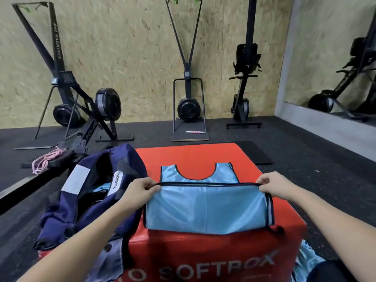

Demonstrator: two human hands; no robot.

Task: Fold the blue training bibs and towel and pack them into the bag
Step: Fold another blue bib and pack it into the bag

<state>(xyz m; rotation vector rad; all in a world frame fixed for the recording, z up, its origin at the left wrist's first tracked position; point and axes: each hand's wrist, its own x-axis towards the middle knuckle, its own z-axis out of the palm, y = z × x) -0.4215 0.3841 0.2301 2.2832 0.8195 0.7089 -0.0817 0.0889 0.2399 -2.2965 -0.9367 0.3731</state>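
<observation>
far left: a coil of pale pink rope [45,161] lies on the dark rubber floor beside the black rowing machines [87,110] that stand against the chipboard wall.
bag: a navy blue fabric sports bag with white panels [91,192] sits open on the floor, touching the left side of the box; something light blue shows inside its dark opening, too hidden to tell what.
left hand: the left hand [138,190] pinches the left end of the bib's black-trimmed hem, fingers curled round the edge, forearm passing over the bag.
box: a red padded plyo box with white lettering on its front [195,155] carries the bib on its top.
bib: a light blue mesh training bib with black trim [207,208] lies flat on the box top, neck opening towards the wall — its lower part is doubled up over the body, and the hem is held taut between both hands, just below the neck scoop.
right hand: the right hand [274,187] pinches the right end of the same hem, fingers curled on it.
lower right: more light blue fabric [307,259] lies on the floor beside the box's right front corner — bib or towel, i cannot tell.
</observation>
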